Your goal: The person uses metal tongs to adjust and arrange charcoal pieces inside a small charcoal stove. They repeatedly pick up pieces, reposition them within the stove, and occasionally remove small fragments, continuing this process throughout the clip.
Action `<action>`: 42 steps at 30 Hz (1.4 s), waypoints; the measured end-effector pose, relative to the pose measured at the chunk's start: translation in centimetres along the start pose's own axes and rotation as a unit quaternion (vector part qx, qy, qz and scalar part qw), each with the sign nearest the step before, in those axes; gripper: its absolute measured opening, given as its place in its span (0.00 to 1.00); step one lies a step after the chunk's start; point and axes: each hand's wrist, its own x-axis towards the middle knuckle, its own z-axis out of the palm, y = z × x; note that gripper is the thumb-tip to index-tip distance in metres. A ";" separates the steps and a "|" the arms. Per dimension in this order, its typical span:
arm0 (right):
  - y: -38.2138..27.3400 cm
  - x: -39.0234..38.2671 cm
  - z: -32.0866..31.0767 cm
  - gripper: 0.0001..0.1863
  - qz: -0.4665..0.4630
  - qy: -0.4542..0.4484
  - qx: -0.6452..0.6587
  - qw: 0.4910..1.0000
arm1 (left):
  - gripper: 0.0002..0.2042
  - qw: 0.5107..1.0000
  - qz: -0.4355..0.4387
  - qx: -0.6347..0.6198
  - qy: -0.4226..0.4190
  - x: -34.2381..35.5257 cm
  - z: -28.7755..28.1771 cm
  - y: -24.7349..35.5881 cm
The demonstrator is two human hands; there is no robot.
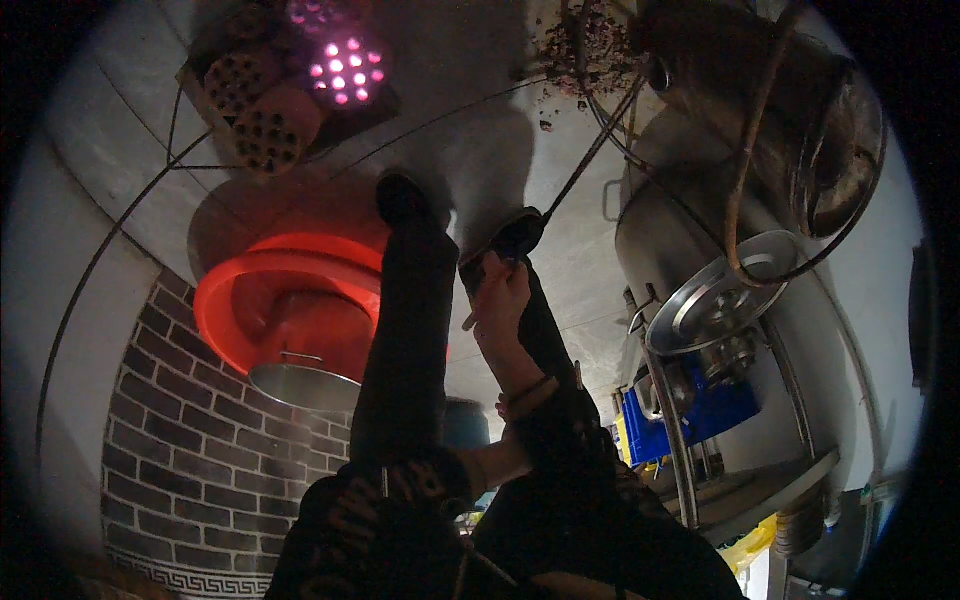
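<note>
My right hand (503,292) is closed around the handle of long, thin dark fire tongs (585,158). They slant away to the upper right, their far end by the mouth of a sooty, rusty cylindrical stove (765,110). Crossing under my right forearm is my left arm; my left hand (503,408) is mostly hidden there, its fingers unclear. At the far left stand several round honeycomb coal briquettes (272,132) with holes through them. One briquette (347,72) glows pink-white. Crumbled ash (582,55) lies on the floor near the stove's mouth.
A red basin (225,315) stands left of my legs, near a brick-patterned wall (190,430). On the right are a round metal lid (715,295), a blue crate (700,415) and a metal-legged stand (672,435). A thick bent handle (745,170) loops beside the stove.
</note>
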 end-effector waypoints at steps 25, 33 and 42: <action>-1.9 8.8 0.9 0.16 -0.063 0.046 -0.112 0.991 | 0.23 0.964 0.010 0.252 0.088 -2.3 5.0 -1.7; -5.4 -0.8 -1.8 0.18 0.040 -0.062 -0.012 0.997 | 0.23 0.956 0.061 0.251 0.142 -1.1 5.1 -2.0; -5.5 13.6 8.5 0.11 -0.110 0.114 0.098 0.982 | 0.23 0.938 0.157 0.231 0.204 2.2 1.9 1.1</action>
